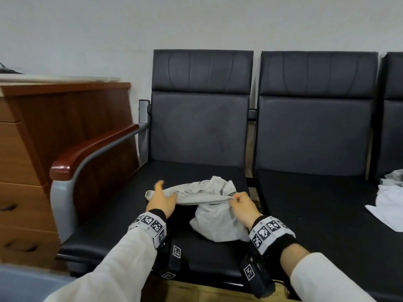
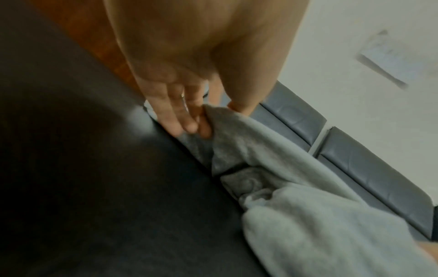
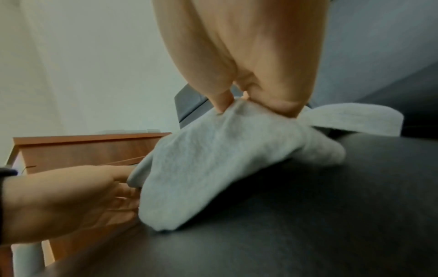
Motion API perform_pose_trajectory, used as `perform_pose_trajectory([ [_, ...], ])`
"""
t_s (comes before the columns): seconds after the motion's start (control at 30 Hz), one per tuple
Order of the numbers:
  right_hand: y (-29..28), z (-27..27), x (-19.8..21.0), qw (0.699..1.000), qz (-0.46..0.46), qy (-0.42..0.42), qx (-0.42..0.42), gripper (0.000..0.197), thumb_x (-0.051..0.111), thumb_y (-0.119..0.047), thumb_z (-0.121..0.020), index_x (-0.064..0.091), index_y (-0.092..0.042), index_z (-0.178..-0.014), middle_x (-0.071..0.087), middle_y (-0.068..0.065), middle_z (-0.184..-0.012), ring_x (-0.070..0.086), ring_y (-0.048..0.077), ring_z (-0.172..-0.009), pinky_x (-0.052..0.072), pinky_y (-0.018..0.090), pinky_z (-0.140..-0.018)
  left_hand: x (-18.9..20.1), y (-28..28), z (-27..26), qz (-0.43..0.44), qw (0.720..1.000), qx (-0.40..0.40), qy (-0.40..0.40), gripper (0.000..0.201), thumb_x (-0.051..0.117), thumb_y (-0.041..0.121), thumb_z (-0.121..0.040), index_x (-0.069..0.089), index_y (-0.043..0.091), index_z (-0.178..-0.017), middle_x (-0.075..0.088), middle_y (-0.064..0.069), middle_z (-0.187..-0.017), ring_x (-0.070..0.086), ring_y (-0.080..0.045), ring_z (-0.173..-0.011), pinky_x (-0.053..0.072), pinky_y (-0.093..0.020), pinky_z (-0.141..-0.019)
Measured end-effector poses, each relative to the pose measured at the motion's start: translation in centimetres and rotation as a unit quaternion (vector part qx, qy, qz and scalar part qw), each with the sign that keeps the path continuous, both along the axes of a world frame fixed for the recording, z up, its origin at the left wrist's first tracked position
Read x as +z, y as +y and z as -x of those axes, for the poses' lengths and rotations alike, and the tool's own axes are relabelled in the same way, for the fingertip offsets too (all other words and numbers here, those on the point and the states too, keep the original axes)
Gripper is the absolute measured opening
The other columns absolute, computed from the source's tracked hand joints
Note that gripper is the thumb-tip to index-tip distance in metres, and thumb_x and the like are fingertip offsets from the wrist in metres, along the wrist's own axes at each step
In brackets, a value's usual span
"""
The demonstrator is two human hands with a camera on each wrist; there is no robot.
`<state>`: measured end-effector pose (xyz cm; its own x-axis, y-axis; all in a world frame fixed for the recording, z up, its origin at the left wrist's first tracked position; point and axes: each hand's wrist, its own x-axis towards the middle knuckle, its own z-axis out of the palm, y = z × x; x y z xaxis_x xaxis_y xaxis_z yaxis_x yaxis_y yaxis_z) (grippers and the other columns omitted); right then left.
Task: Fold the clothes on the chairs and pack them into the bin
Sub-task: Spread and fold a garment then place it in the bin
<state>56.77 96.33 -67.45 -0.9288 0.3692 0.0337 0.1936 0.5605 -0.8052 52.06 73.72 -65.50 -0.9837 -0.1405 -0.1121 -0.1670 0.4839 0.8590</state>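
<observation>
A crumpled grey garment [image 1: 209, 197] lies on the black seat of the left chair [image 1: 135, 214]. My right hand [image 1: 235, 198] pinches a bunched edge of it near the seat's right side; in the right wrist view the right hand [image 3: 246, 102] lifts the grey garment [image 3: 213, 159] a little. My left hand [image 1: 164, 196] reaches the garment's left end with straight fingers and the thumb raised. In the left wrist view its fingers [image 2: 189, 121] touch the grey garment [image 2: 296, 206] at its edge, thumb apart on the other side.
White and grey clothes [image 1: 390, 205] lie on the chair at the far right. The middle chair's seat [image 1: 316, 203] is bare. A wood-topped armrest [image 1: 87, 153] and a wooden drawer cabinet [image 1: 32, 160] stand close on the left. A blue-grey surface [image 1: 21, 284] fills the bottom left corner.
</observation>
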Motion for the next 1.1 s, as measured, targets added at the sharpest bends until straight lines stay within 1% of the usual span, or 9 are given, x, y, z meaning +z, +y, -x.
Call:
perform_pose_trajectory([
  [0.1,0.9,0.1,-0.1,0.999,0.048,0.004,-0.008,0.012,0.043,-0.027,-0.096,0.051,-0.020,-0.091,0.052,-0.003,-0.089,0.051,0.015,-0.087,0.040,0.030,-0.081,-0.2,-0.1,0.3,0.136,0.986,-0.097,-0.018,0.031,0.038,0.020,-0.097,0.061,0.009,-0.115,0.057,-0.016,-0.128,0.054,-0.032,-0.114,0.041,-0.039,-0.103],
  [0.23,1.4,-0.7,0.9,0.994,0.084,0.006,0.075,0.011,0.065,-0.026,-0.086,0.060,-0.018,-0.081,0.056,-0.002,-0.091,0.055,0.013,-0.087,0.043,0.026,-0.081,-1.0,-1.1,0.7,0.228,0.968,-0.071,-0.071,0.047,0.046,0.019,-0.090,0.046,0.016,-0.137,0.044,-0.020,-0.139,0.047,-0.036,-0.124,0.039,-0.044,-0.106],
  [0.37,2.6,-1.8,1.4,0.982,0.017,-0.073,0.175,0.024,0.069,-0.009,-0.069,0.066,-0.022,-0.090,0.055,0.002,-0.106,0.057,0.015,-0.097,0.047,0.022,-0.077,-1.0,-1.9,0.3,0.300,0.952,-0.031,-0.043,0.055,0.056,0.024,-0.086,0.043,0.007,-0.136,0.033,-0.014,-0.143,0.038,-0.032,-0.126,0.039,-0.042,-0.104],
  [0.47,3.8,-2.3,1.4,0.996,0.007,-0.049,0.079,0.027,0.064,-0.007,-0.066,0.067,-0.026,-0.085,0.064,0.000,-0.099,0.060,0.017,-0.097,0.050,0.028,-0.084,-0.6,-2.3,0.1,0.286,0.957,-0.026,0.031,0.033,0.056,0.036,-0.086,0.062,0.016,-0.113,0.044,-0.005,-0.136,0.038,-0.028,-0.126,0.038,-0.042,-0.102],
  [0.57,5.2,-3.1,1.8,0.996,-0.052,-0.056,-0.037,0.006,0.066,-0.021,-0.079,0.066,-0.017,-0.075,0.064,0.003,-0.083,0.060,0.018,-0.079,0.047,0.026,-0.067,-0.2,-2.2,-0.2,0.212,0.974,-0.051,0.054,0.019,0.043,0.033,-0.091,0.057,0.020,-0.090,0.062,-0.003,-0.100,0.056,-0.026,-0.105,0.041,-0.038,-0.095],
  [0.63,6.2,-3.5,1.8,0.990,-0.058,-0.106,-0.069,0.026,0.066,-0.035,-0.081,0.065,-0.011,-0.070,0.062,0.005,-0.073,0.059,0.019,-0.069,0.047,0.027,-0.060,-0.5,-2.4,-0.1,0.191,0.979,-0.060,0.034,0.016,0.044,0.034,-0.092,0.051,0.020,-0.091,0.059,-0.001,-0.091,0.058,-0.027,-0.102,0.041,-0.036,-0.092],
  [0.77,7.4,-3.7,1.4,0.979,0.151,-0.111,-0.077,0.027,0.070,-0.029,-0.083,0.067,-0.003,-0.090,0.063,0.010,-0.079,0.059,0.018,-0.071,0.049,0.029,-0.064,-1.1,-3.1,0.0,0.266,0.961,-0.070,-0.023,0.031,0.058,0.040,-0.084,0.050,0.029,-0.112,0.054,-0.001,-0.120,0.047,-0.026,-0.120,0.038,-0.037,-0.103],
  [0.87,7.7,-4.1,2.0,0.927,0.369,-0.031,-0.059,0.020,0.064,-0.013,-0.089,0.062,-0.002,-0.106,0.067,0.013,-0.100,0.063,0.023,-0.092,0.050,0.032,-0.081,-1.3,-3.4,0.3,0.309,0.949,-0.045,-0.039,0.034,0.052,0.028,-0.089,0.055,0.031,-0.122,0.045,-0.005,-0.135,0.037,-0.028,-0.128,0.034,-0.040,-0.107],
  [1.1,9.2,-4.1,2.5,0.869,0.490,0.062,-0.041,0.019,0.047,-0.008,-0.095,0.060,-0.002,-0.108,0.065,0.016,-0.107,0.063,0.023,-0.096,0.053,0.030,-0.071,-1.5,-5.2,0.6,0.258,0.963,0.060,-0.058,0.021,0.055,0.022,-0.090,0.066,0.024,-0.108,0.053,-0.011,-0.126,0.039,-0.032,-0.124,0.032,-0.044,-0.102],
])
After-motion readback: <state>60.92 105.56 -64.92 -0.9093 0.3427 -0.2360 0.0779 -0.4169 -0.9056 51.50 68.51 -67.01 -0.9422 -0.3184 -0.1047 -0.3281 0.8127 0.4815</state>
